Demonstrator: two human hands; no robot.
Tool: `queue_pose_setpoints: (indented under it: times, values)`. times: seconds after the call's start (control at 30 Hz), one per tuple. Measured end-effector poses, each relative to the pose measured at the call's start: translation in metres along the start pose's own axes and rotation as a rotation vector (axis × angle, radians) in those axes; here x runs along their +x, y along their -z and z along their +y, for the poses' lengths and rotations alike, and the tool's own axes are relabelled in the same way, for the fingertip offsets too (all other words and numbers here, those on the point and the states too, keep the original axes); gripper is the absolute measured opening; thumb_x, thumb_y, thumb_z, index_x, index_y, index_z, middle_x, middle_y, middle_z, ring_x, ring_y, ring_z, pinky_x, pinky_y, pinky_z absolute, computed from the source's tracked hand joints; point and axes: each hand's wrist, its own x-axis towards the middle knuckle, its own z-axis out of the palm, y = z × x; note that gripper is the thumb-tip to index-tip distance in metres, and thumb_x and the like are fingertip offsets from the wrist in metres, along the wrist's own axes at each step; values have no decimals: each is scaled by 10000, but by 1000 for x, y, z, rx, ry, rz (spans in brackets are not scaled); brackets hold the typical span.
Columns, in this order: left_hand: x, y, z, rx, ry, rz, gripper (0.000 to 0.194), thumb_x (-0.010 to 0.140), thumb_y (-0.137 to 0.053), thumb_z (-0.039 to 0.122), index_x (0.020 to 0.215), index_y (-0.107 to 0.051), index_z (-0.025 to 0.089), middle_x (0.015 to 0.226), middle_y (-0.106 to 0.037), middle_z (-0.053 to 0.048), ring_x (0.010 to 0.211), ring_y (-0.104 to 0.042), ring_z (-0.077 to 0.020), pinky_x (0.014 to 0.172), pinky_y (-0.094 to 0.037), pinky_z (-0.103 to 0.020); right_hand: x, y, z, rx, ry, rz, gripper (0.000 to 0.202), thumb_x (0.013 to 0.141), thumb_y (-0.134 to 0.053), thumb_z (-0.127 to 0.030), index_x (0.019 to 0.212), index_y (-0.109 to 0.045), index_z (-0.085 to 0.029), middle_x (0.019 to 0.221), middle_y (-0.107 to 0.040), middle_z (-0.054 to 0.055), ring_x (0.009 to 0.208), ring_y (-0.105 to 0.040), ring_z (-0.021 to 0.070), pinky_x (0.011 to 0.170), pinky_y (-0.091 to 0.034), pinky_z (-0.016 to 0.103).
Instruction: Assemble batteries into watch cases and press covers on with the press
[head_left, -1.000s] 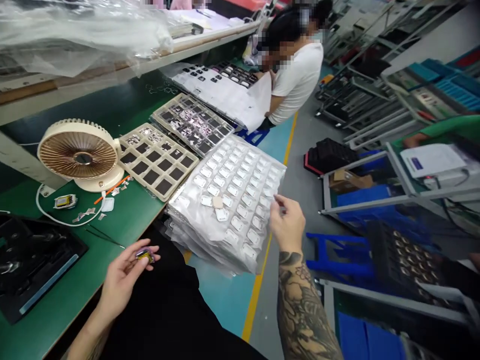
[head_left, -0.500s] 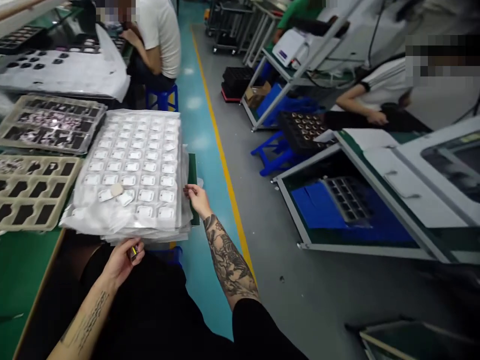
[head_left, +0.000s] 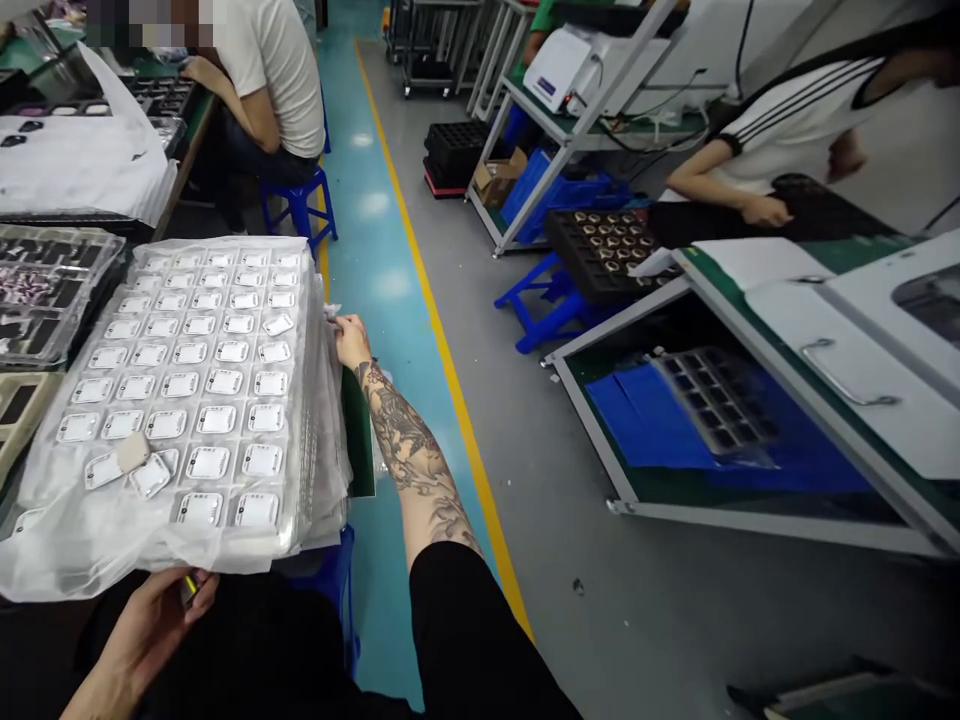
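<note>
A stack of clear plastic trays (head_left: 289, 400) stands on my left, its pockets holding rows of small white rectangular pieces (head_left: 207, 462). Thin white film (head_left: 82, 545) hangs over the front edge. Loose white pieces (head_left: 151, 475) and one beige piece (head_left: 134, 452) lie on top. Below the front edge, my left hand (head_left: 154, 620) curls round a small dark object with a yellow stripe (head_left: 190, 588); its kind is unclear. At the stack's right side my right hand (head_left: 351, 338) is closed, its fingertips at a crumpled bit of plastic film (head_left: 331, 312).
Other trays (head_left: 60, 325) stand left of the stack. A blue stool (head_left: 301, 205) bears a seated person (head_left: 274, 85) ahead. On the right, a metal-framed workbench (head_left: 750, 520) and a black tray on a blue stool (head_left: 592, 255) flank another person. A yellow line (head_left: 442, 350) marks the floor.
The view has shifted, so the stack appears nearer and further left. My right hand is now further along the stack's right side, away from me. My left hand still holds the small object.
</note>
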Motion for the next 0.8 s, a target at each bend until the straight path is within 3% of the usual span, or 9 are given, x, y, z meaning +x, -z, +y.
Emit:
queue_pose_setpoints:
  times: [0.1,0.2,0.43,0.63,0.8]
  values:
    - [-1,-3,-13,-5,-80,14,348,613,-952,246,705,-625,170,676,-543,2,544,-451,-118,476,-399,-257,42,2,5,-115,21,-43,324,1098,-609,-298,1402,-688,-222,1491,-631,100,1367,-621,270,1208,-520,495]
    - [0,-8,-25,-15,-133,59,415,598,-995,290,657,-601,175,600,-487,27,512,-394,-94,496,-353,-243,67,4,9,-221,59,-100,405,1067,-714,-441,1397,-672,-209,1500,-640,119,1324,-659,286,1129,-588,536]
    - [15,-8,-38,-8,-175,66,490,662,-994,346,556,-546,178,544,-423,28,521,-346,-91,546,-350,-253,103,10,7,-436,118,-269,408,1070,-715,-442,1404,-669,-212,1472,-659,118,1271,-691,268,1082,-626,503]
    - [14,-9,-37,-41,-216,18,426,708,-978,386,604,-628,166,552,-473,17,526,-334,-91,567,-332,-265,112,16,-4,-497,207,-345,418,1064,-726,-440,1399,-668,-196,1435,-676,116,1237,-706,263,1052,-639,488]
    - [15,-8,-40,-73,-202,26,415,700,-975,384,591,-635,172,535,-449,23,535,-329,-103,579,-334,-278,96,22,-2,-482,291,-254,414,1065,-722,-433,1407,-669,-204,1492,-649,121,1315,-672,284,1121,-602,533]
